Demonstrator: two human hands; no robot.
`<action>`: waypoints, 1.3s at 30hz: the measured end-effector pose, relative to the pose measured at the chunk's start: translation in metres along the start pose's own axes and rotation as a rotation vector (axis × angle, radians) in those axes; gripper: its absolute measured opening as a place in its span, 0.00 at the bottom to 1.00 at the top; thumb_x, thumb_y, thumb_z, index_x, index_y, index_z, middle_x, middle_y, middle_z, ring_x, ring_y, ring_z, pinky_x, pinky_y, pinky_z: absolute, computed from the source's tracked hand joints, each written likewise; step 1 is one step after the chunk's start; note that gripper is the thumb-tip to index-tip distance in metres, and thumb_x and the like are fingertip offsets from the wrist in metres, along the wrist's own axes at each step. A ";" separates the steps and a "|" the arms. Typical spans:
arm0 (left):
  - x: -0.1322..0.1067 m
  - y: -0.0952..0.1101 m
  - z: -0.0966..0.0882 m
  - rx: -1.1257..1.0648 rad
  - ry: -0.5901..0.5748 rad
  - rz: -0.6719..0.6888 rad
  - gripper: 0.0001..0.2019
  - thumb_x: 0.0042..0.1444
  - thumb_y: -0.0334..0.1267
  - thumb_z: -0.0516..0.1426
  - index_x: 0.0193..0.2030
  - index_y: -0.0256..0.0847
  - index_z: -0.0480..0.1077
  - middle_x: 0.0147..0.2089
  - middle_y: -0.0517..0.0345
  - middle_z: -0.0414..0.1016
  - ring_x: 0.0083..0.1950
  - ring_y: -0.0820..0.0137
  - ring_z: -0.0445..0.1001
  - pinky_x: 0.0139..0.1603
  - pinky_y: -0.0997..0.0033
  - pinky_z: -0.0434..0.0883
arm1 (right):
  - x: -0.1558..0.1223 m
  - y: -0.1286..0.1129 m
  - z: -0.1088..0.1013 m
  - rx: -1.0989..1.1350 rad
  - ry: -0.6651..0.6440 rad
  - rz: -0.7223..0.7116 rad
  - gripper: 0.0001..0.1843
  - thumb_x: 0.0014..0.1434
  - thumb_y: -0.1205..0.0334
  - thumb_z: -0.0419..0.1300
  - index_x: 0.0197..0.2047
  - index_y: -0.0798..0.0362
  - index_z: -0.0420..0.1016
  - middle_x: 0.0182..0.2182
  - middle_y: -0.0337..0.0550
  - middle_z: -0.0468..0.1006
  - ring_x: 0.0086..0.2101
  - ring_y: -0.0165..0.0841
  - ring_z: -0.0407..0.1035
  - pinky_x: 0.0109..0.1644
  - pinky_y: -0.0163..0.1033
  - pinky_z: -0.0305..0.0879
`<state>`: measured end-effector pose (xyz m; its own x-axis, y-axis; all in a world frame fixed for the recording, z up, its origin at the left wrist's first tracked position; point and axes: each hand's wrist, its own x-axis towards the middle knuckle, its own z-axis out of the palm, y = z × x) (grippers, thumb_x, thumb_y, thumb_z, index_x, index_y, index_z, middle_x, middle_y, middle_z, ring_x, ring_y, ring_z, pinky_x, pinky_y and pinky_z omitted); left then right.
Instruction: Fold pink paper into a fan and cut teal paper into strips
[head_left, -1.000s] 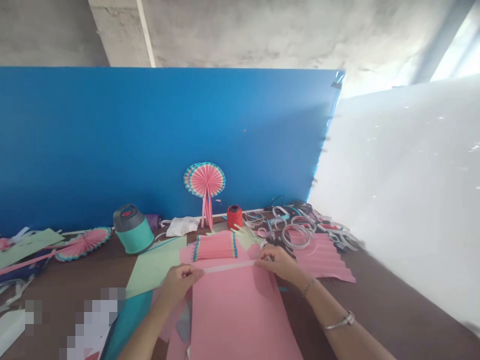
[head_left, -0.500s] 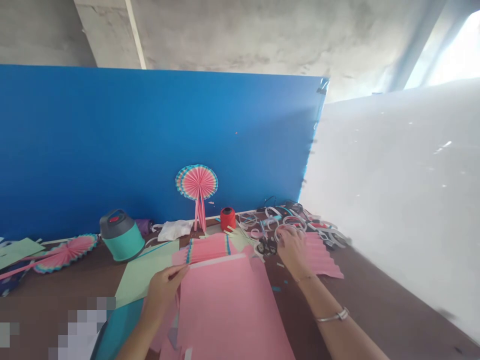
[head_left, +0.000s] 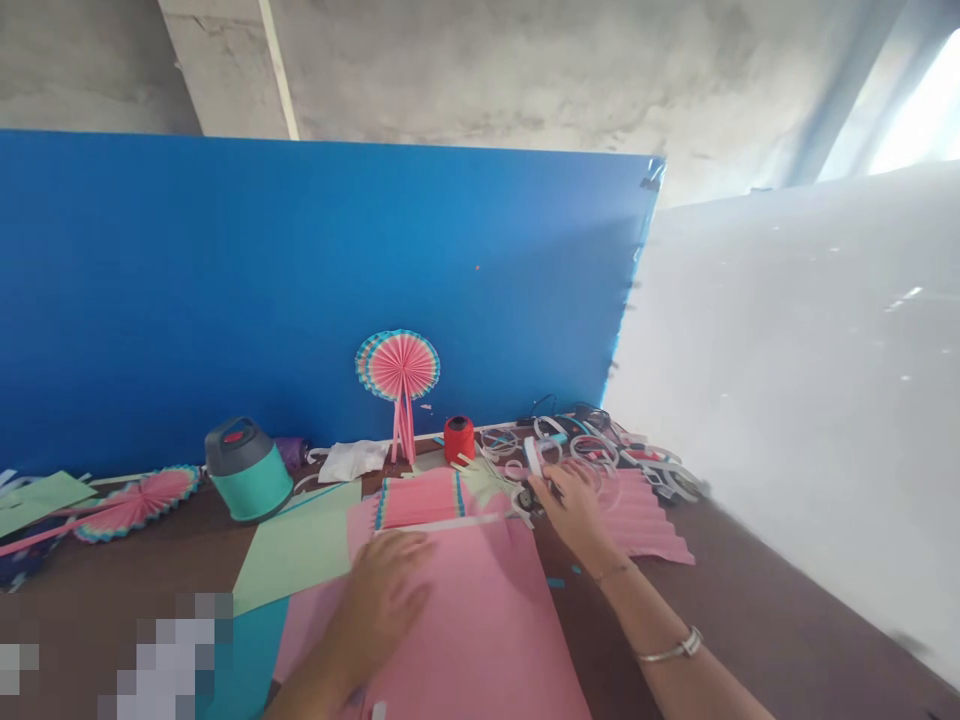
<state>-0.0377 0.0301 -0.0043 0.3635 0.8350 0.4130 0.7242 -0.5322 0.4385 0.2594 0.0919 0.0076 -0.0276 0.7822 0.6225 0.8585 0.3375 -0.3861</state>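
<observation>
A large pink paper sheet lies in front of me, with a white strip along its far edge. My left hand is over the sheet's left part, its fingers apart and a little blurred. To the right of the sheet, my right hand pinches a roll of white tape, tilted up on its edge above the clutter. Just beyond the sheet sits a pleated pink paper strip with striped edges. A corrugated pink sheet lies beyond my right wrist, partly hidden.
A pleated paper fan stands against the blue panel; another fan lies at left. Nearby are a teal-and-grey container, a red thread spool, pale green sheets and tape rolls. A white wall bounds the right.
My right hand has moved slightly left from the pile of rings, now with a roll of tape in its fingers. My left hand has let go of the sheet's far left corner and moved right and nearer.
</observation>
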 end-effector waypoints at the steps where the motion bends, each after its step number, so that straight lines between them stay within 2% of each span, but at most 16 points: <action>1: -0.001 0.004 0.002 0.000 -0.111 0.081 0.18 0.54 0.43 0.55 0.52 0.55 0.69 0.56 0.56 0.70 0.57 0.59 0.65 0.56 0.55 0.63 | -0.002 -0.009 0.001 0.066 -0.022 -0.021 0.15 0.62 0.58 0.47 0.25 0.51 0.64 0.22 0.39 0.69 0.28 0.33 0.63 0.42 0.40 0.58; 3: -0.003 0.010 0.005 0.001 -0.249 0.170 0.18 0.53 0.44 0.56 0.52 0.58 0.68 0.58 0.58 0.67 0.59 0.58 0.64 0.58 0.52 0.60 | -0.006 -0.025 0.003 0.160 -0.062 -0.064 0.16 0.62 0.59 0.46 0.23 0.51 0.61 0.20 0.38 0.66 0.27 0.32 0.61 0.38 0.37 0.59; 5: -0.004 0.012 0.007 0.007 -0.296 0.193 0.18 0.54 0.43 0.56 0.53 0.58 0.67 0.60 0.59 0.65 0.60 0.59 0.62 0.61 0.49 0.57 | -0.011 -0.037 0.005 0.213 -0.108 -0.096 0.15 0.62 0.59 0.47 0.23 0.51 0.60 0.21 0.37 0.65 0.28 0.31 0.62 0.39 0.37 0.59; 7: -0.003 0.013 0.008 0.017 -0.249 0.172 0.20 0.55 0.41 0.54 0.55 0.57 0.65 0.61 0.59 0.63 0.61 0.60 0.61 0.62 0.50 0.56 | -0.015 -0.047 0.006 0.243 -0.137 -0.157 0.15 0.62 0.60 0.48 0.23 0.51 0.59 0.21 0.37 0.65 0.28 0.31 0.62 0.39 0.37 0.58; 11: -0.004 0.015 0.013 -0.008 -0.028 0.036 0.25 0.58 0.40 0.51 0.63 0.52 0.54 0.62 0.54 0.62 0.61 0.61 0.60 0.60 0.56 0.61 | -0.021 -0.060 0.010 0.235 -0.189 -0.289 0.13 0.62 0.61 0.48 0.25 0.51 0.59 0.19 0.35 0.65 0.25 0.29 0.61 0.43 0.40 0.59; 13: -0.006 0.017 0.016 -0.036 0.032 -0.009 0.27 0.59 0.41 0.50 0.65 0.50 0.49 0.62 0.51 0.60 0.62 0.61 0.59 0.59 0.55 0.62 | -0.023 -0.066 0.013 0.217 -0.221 -0.368 0.12 0.62 0.60 0.49 0.27 0.51 0.60 0.18 0.33 0.65 0.23 0.28 0.60 0.46 0.41 0.58; 16: -0.009 0.020 0.019 -0.074 0.030 -0.025 0.29 0.59 0.41 0.50 0.66 0.50 0.46 0.63 0.50 0.58 0.63 0.59 0.57 0.60 0.53 0.61 | -0.027 -0.073 0.017 0.190 -0.263 -0.468 0.11 0.62 0.60 0.48 0.28 0.51 0.61 0.18 0.33 0.67 0.21 0.27 0.62 0.49 0.43 0.56; 19: -0.008 0.023 0.017 -0.122 0.005 -0.005 0.27 0.59 0.40 0.50 0.65 0.50 0.48 0.63 0.50 0.59 0.62 0.60 0.57 0.60 0.54 0.62 | -0.030 -0.077 0.018 0.164 -0.286 -0.525 0.10 0.62 0.60 0.48 0.30 0.51 0.63 0.18 0.33 0.68 0.21 0.28 0.63 0.48 0.42 0.57; 25: -0.007 0.024 0.014 -0.230 0.048 -0.005 0.21 0.59 0.38 0.50 0.60 0.51 0.58 0.59 0.53 0.63 0.61 0.63 0.59 0.60 0.59 0.62 | -0.032 -0.080 0.018 0.170 -0.281 -0.558 0.08 0.62 0.61 0.50 0.31 0.51 0.64 0.17 0.35 0.70 0.21 0.28 0.64 0.45 0.40 0.60; 31: -0.002 0.024 0.013 -0.322 0.141 -0.068 0.08 0.58 0.38 0.51 0.43 0.45 0.69 0.49 0.51 0.70 0.53 0.62 0.67 0.54 0.59 0.66 | -0.034 -0.082 0.020 0.140 -0.291 -0.599 0.10 0.62 0.60 0.49 0.31 0.52 0.66 0.19 0.37 0.72 0.23 0.29 0.66 0.46 0.41 0.61; 34: -0.001 0.023 0.014 -0.346 0.216 -0.087 0.06 0.58 0.38 0.51 0.34 0.43 0.68 0.42 0.52 0.70 0.49 0.63 0.68 0.51 0.60 0.66 | -0.035 -0.084 0.018 0.130 -0.300 -0.630 0.10 0.62 0.60 0.49 0.31 0.52 0.67 0.21 0.37 0.72 0.24 0.29 0.66 0.51 0.44 0.58; 37: -0.002 0.023 0.013 -0.420 0.269 -0.136 0.07 0.58 0.38 0.50 0.32 0.42 0.66 0.38 0.53 0.70 0.45 0.65 0.69 0.47 0.64 0.67 | -0.033 -0.086 0.013 0.166 -0.321 -0.617 0.06 0.60 0.63 0.49 0.36 0.52 0.67 0.25 0.39 0.73 0.28 0.31 0.67 0.56 0.46 0.53; 39: -0.001 0.024 0.011 -0.469 0.307 -0.189 0.07 0.58 0.39 0.50 0.32 0.42 0.66 0.37 0.55 0.71 0.43 0.66 0.70 0.45 0.67 0.67 | -0.030 -0.086 0.009 0.183 -0.340 -0.596 0.07 0.59 0.67 0.48 0.37 0.52 0.66 0.27 0.40 0.72 0.30 0.32 0.67 0.57 0.47 0.51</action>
<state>-0.0144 0.0180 -0.0030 0.0165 0.8796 0.4754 0.3978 -0.4419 0.8040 0.1816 0.0439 0.0156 -0.6501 0.5466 0.5279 0.5480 0.8185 -0.1726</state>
